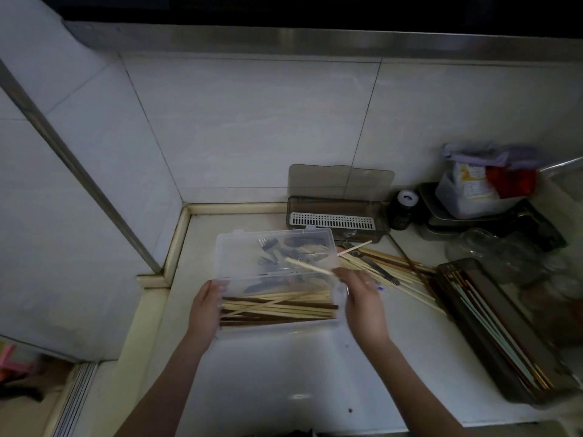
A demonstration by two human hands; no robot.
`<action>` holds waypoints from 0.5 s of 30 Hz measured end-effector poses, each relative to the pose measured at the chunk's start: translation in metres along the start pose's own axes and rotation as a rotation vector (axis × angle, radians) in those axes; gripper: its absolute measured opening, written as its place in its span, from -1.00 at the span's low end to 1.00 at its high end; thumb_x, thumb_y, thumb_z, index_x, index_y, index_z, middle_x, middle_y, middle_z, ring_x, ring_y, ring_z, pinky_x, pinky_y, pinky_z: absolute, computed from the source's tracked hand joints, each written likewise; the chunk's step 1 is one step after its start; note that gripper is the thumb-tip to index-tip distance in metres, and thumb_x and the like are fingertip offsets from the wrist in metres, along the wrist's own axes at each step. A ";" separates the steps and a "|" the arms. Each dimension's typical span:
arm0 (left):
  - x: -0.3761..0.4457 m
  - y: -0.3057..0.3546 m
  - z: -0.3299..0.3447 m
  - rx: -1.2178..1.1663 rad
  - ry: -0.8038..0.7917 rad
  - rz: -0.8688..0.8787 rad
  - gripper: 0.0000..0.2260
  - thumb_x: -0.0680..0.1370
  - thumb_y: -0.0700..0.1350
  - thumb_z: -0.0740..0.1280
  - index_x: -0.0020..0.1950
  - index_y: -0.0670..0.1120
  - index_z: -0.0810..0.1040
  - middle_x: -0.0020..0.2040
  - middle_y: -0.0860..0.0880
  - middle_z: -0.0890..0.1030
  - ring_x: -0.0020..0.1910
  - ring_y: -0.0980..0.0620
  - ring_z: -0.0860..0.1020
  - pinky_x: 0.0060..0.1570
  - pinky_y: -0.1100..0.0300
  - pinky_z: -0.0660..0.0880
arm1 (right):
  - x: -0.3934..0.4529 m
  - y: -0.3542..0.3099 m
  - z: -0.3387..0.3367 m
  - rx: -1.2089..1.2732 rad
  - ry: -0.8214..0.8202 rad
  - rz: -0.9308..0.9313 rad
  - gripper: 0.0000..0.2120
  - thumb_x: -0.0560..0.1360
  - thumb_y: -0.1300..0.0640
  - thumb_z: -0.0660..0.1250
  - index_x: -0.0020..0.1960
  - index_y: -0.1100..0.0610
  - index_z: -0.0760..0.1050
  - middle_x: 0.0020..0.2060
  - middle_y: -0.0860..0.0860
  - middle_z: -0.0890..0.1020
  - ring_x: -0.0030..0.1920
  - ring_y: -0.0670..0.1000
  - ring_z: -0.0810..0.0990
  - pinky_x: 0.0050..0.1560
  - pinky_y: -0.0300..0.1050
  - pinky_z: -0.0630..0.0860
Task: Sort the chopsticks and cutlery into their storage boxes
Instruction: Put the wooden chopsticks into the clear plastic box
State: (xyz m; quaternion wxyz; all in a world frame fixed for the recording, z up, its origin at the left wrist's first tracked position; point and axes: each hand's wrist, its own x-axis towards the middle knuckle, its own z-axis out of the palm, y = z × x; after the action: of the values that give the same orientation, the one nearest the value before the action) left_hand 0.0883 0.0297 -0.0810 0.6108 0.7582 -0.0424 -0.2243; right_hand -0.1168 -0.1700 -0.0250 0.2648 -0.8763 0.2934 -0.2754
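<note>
Head view: left hand (204,310) gripping clear storage box (277,279) of chopsticks (277,310) by its end, right hand (362,298) pinching pale chopstick (307,265) just above it, loose chopsticks (391,272) beyond.

Dim light falls on a pale bench (271,367) set in a corner of large grey wall tiles (252,127), a steel ledge (315,42) above.

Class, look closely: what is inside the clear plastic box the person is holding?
The clear plastic box holds a layer of light and dark chopsticks. Behind its raised lid, dark forks show through; what lies beneath the chopsticks is hidden.
</note>
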 end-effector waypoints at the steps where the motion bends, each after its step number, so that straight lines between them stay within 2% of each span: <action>1: 0.000 0.000 -0.001 0.007 -0.001 -0.005 -0.78 0.61 -0.08 0.18 -0.08 0.05 0.62 -0.09 -0.03 0.63 -0.12 -0.05 0.53 -0.11 0.08 0.36 | 0.000 -0.014 0.005 0.051 -0.038 -0.051 -0.49 0.32 0.51 0.16 0.12 0.09 0.55 -0.02 0.11 0.59 0.01 0.10 0.53 0.00 -0.19 0.40; 3: 0.000 0.001 -0.001 0.027 0.003 -0.013 -0.78 0.61 -0.07 0.18 -0.07 0.06 0.61 -0.13 -0.03 0.61 -0.16 -0.06 0.52 -0.18 0.10 0.36 | -0.004 -0.040 0.017 0.103 -0.153 -0.139 -0.45 0.30 0.52 0.14 0.14 0.07 0.53 0.04 0.11 0.59 0.05 0.06 0.54 0.05 -0.31 0.35; 6: -0.001 0.001 -0.001 0.027 0.006 -0.001 -0.78 0.62 -0.06 0.18 -0.09 0.05 0.61 -0.10 -0.12 0.63 -0.17 -0.13 0.55 -0.28 0.12 0.37 | -0.010 -0.060 0.030 0.114 -0.276 -0.243 -0.43 0.29 0.50 0.12 0.16 0.07 0.50 0.08 0.13 0.58 0.10 0.08 0.52 0.05 -0.32 0.34; 9: -0.002 0.003 -0.002 0.016 0.012 -0.010 -0.79 0.61 -0.05 0.19 -0.10 0.05 0.60 -0.11 -0.14 0.62 -0.19 -0.10 0.51 -0.35 0.17 0.33 | -0.009 -0.060 0.036 0.029 -0.351 -0.209 -0.42 0.34 0.51 0.12 0.24 0.09 0.51 0.17 0.14 0.55 0.19 0.11 0.49 0.15 -0.21 0.37; 12: -0.005 0.008 0.001 -0.013 0.008 -0.020 -0.79 0.61 -0.11 0.19 -0.11 0.03 0.60 -0.12 -0.06 0.60 -0.20 -0.04 0.50 -0.37 0.22 0.36 | -0.007 -0.043 0.039 -0.054 -0.402 -0.159 -0.32 0.33 0.56 0.13 0.29 0.03 0.48 0.25 0.10 0.53 0.27 0.13 0.45 0.40 -0.05 0.28; 13: -0.006 0.009 0.002 -0.031 0.002 -0.017 -0.80 0.60 -0.14 0.19 -0.12 0.00 0.59 -0.14 -0.04 0.60 -0.23 -0.01 0.50 -0.39 0.24 0.37 | -0.008 -0.038 0.037 -0.052 -0.399 -0.124 -0.28 0.33 0.57 0.12 0.33 0.00 0.45 0.28 0.07 0.51 0.30 0.10 0.43 0.42 -0.06 0.26; 15: -0.008 0.012 0.002 -0.041 0.000 -0.006 -0.79 0.60 -0.15 0.20 -0.13 0.01 0.59 -0.16 -0.03 0.60 -0.24 -0.01 0.50 -0.37 0.21 0.37 | -0.008 -0.031 0.030 -0.017 -0.360 -0.021 -0.28 0.36 0.56 0.11 0.36 -0.03 0.42 0.30 0.03 0.48 0.30 0.04 0.41 0.32 -0.15 0.34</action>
State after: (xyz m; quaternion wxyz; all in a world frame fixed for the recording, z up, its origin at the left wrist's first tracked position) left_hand 0.0833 0.0280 -0.0678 0.6255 0.7456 -0.0352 -0.2271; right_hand -0.0915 -0.1347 -0.0294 0.3028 -0.9167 0.2342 -0.1146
